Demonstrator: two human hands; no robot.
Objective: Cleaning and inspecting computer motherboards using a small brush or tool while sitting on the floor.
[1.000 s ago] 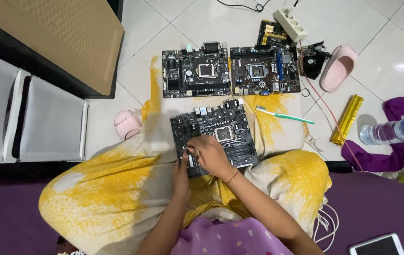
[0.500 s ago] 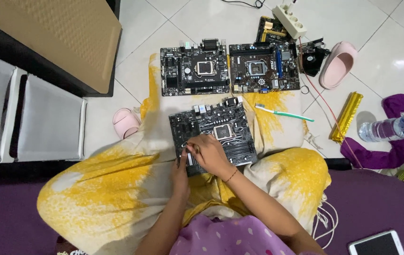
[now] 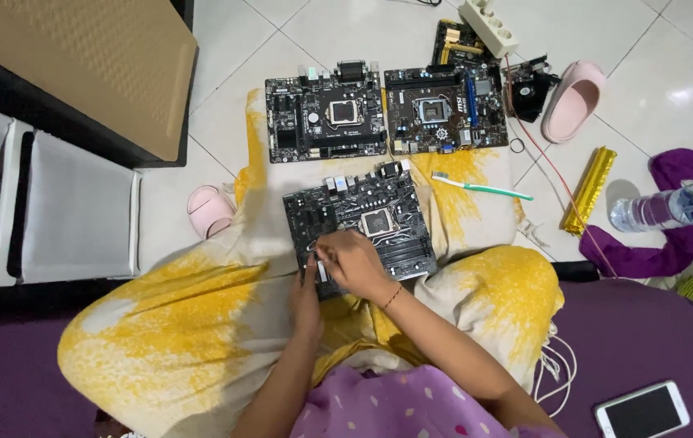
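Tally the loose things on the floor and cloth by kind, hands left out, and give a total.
Motherboards: 3, one under both hands, two beyond it
Pink slippers: 2
Toothbrush: 1
Power strip: 1
Plastic bottle: 1
Gold packet: 1
Phone: 1
Total: 10

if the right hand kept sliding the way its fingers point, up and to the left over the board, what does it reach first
Probably the near-left part of the motherboard under the right hand, then its left edge and the yellow-and-white cloth; height over the board is unclear.
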